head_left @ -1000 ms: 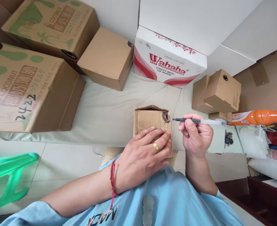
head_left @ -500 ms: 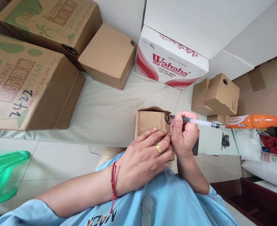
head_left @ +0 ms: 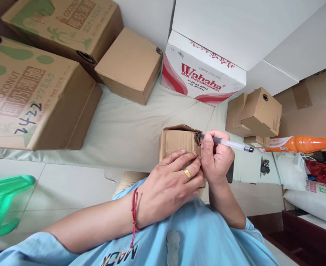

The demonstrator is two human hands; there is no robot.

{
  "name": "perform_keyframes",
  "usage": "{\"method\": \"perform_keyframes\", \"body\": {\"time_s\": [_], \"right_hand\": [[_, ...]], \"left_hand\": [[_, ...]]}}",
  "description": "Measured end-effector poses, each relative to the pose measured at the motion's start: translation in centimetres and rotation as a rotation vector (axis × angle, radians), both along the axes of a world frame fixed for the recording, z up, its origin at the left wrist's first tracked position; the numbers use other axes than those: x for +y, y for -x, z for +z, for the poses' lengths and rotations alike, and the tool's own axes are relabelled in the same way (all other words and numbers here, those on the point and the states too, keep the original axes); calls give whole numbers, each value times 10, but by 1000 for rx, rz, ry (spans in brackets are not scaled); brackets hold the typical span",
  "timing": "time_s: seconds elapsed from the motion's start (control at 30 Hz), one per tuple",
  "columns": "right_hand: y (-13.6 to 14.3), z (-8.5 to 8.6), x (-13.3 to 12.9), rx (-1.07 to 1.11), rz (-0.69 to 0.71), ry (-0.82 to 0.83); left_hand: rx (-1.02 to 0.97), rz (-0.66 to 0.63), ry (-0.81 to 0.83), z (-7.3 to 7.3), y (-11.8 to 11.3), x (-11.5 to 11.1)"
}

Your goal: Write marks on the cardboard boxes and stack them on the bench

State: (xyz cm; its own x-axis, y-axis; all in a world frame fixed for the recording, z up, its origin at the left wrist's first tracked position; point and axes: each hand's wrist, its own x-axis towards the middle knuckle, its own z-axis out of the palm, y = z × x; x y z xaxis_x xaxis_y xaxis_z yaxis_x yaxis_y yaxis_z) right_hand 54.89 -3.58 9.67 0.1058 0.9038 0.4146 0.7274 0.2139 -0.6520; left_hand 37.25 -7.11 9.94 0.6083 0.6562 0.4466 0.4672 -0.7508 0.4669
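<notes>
A small cardboard box (head_left: 176,142) stands in front of me at the edge of the cloth-covered surface, its far top edge gaping slightly. My left hand (head_left: 176,181), with a gold ring, lies flat across the box's near part, fingers stretched out. Pinched in my right hand (head_left: 217,157) is a pen (head_left: 224,142) with a clear barrel. Its dark tip reaches a black scribbled ring (head_left: 197,139) near the box's far right corner; whether tip and cardboard touch is hard to tell. The two hands meet at the box's right side.
Coconut cartons (head_left: 54,88) stand at the left, beside a plain cardboard box (head_left: 128,62). Behind are a white Wahaha carton (head_left: 201,74) and small boxes (head_left: 260,111). An orange bottle (head_left: 298,144) and keys (head_left: 264,166) are at the right; a green stool (head_left: 7,199) is at lower left.
The pen's back end has swung slightly toward me and left, its tip staying by the black ring. My left hand keeps its place on the box. The whole view has shifted slightly.
</notes>
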Motion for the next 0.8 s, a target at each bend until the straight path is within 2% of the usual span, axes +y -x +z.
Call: {"method": "perform_keyframes", "body": {"time_s": [0.6, 0.8], "right_hand": [[1, 8, -6, -137, -30, -94], [-3, 1, -12, -150, -102, -168]], "left_hand": [[5, 13, -5, 0, 0, 0], [-1, 14, -27, -1, 1, 0]]}}
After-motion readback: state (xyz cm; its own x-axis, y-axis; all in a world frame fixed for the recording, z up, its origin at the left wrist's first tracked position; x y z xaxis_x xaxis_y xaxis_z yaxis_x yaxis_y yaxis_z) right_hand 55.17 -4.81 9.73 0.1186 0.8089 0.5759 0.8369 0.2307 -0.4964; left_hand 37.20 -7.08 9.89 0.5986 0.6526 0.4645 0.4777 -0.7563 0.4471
